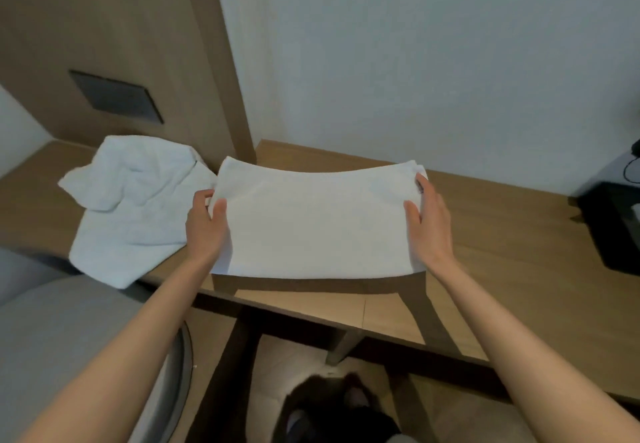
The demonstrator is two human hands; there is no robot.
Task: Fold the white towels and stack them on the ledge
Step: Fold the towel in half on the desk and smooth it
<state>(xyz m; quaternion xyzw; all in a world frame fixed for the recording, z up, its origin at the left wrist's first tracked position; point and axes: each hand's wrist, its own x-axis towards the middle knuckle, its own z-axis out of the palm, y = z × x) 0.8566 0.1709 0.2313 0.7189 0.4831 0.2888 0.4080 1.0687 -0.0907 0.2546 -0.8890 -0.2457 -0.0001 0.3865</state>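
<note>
A folded white towel (318, 221) is held flat and stretched wide just above the wooden ledge (502, 235), casting a shadow under its near edge. My left hand (206, 226) grips its left edge, thumb on top. My right hand (429, 219) grips its right edge the same way. A second white towel (131, 207) lies crumpled on the ledge to the left, one corner hanging over the front edge.
A wooden wall panel (114, 44) with a dark plate (116, 96) rises behind the crumpled towel. A black object (613, 224) with a cable sits on the ledge at far right. A grey cushioned seat (52, 332) is at lower left.
</note>
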